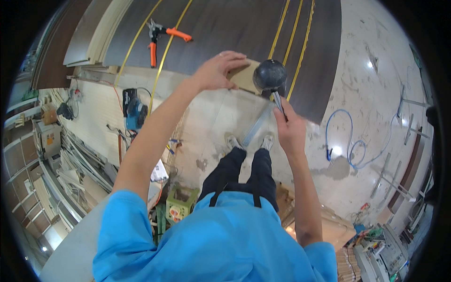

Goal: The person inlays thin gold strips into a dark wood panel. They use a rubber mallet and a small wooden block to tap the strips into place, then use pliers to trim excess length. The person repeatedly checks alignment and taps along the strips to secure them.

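Note:
My right hand [290,127] is closed round the handle of a rubber mallet [269,75] with a rounded black head. The mallet head is over the right end of a light wooden block [245,78]; whether they touch I cannot tell. My left hand [221,70] grips the block's left end, fingers on top and thumb at the near edge. The block sits at the near edge of a dark brown panel [225,28]. Yellow strips [277,33] run along the panel. Orange-handled snips [162,36] lie on it to the left, their handles spread.
Wooden boards [94,33] are stacked at the far left. A blue power tool [135,114] sits left of my legs, above a green box [181,202]. Blue hose [354,141] coils on the floor at right. A cardboard box [329,223] stands near my right arm.

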